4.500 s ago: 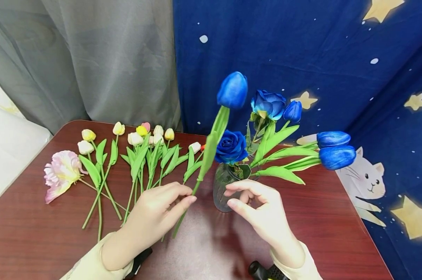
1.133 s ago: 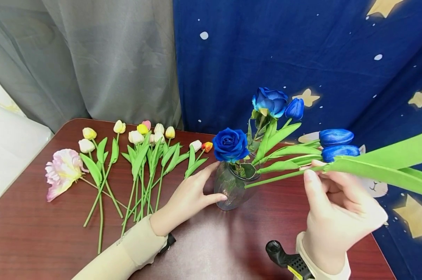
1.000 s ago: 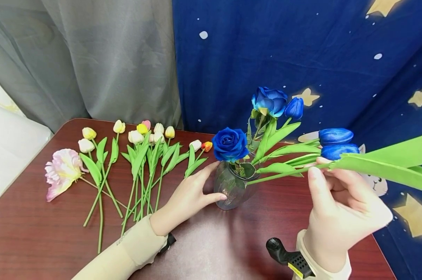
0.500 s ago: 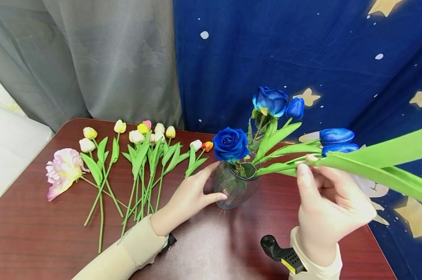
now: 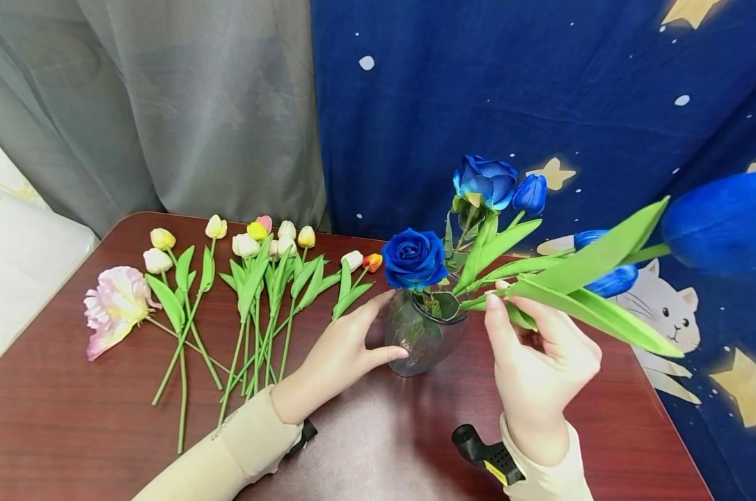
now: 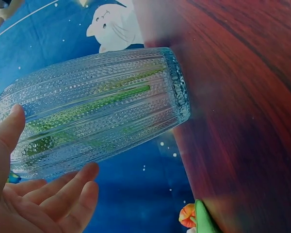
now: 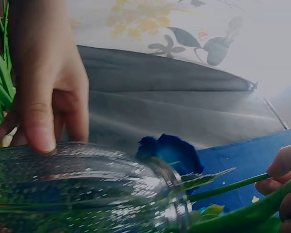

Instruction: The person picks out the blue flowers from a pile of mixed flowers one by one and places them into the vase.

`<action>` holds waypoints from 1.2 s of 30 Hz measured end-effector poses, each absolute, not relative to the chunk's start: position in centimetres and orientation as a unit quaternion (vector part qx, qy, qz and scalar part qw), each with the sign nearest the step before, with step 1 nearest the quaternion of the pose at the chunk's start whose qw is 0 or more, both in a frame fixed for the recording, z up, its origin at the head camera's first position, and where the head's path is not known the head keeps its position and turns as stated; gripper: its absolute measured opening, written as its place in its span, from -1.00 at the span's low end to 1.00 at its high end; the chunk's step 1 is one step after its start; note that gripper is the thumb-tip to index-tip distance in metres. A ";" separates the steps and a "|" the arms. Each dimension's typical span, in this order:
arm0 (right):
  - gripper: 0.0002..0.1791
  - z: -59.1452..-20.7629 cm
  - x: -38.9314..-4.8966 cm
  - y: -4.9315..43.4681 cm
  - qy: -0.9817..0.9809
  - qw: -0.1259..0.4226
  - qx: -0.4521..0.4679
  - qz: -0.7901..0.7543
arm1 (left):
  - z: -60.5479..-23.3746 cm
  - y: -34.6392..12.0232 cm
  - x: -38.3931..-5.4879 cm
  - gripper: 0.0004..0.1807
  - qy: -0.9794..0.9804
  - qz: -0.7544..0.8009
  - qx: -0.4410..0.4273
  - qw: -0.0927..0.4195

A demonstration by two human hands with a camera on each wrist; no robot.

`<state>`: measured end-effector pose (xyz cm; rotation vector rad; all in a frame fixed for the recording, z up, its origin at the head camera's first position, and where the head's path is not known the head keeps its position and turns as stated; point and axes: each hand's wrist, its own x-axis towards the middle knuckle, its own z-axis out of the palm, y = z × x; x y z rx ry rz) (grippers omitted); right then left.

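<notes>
My left hand (image 5: 340, 355) holds the clear glass vase (image 5: 424, 348) from its left side, thumb on the near face. In the left wrist view the ribbed, bubbled vase (image 6: 102, 97) has green stems (image 6: 131, 92) inside it. My right hand (image 5: 541, 369) pinches the stem of a blue tulip (image 5: 722, 223) below its leaves, the bloom leaning far right. In the right wrist view this stem (image 7: 228, 187) runs from the right fingertips (image 7: 283, 162) to the vase mouth. Two blue roses (image 5: 413, 259) and several blue tulips (image 5: 530, 194) stand in the vase.
Several white, yellow and pink tulips (image 5: 245, 245) lie on the dark red table (image 5: 102, 417) to the left. A large pink-and-white flower (image 5: 117, 306) lies at far left. An orange tulip (image 5: 372, 262) lies close to the vase. Curtains (image 5: 227, 104) hang behind.
The blue tulip has passed from my left hand to my right, and my left hand has taken hold of the vase. Lately the right hand has moved left, bringing the stem into the vase mouth.
</notes>
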<state>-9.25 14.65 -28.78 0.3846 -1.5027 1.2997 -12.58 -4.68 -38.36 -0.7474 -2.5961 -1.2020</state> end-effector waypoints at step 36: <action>-0.89 -30.2 -9.4 15.8 -0.801 0.411 0.152 0.408 | -38.4 -4.5 -12.5 -0.12 -0.873 -0.408 -0.251 0.092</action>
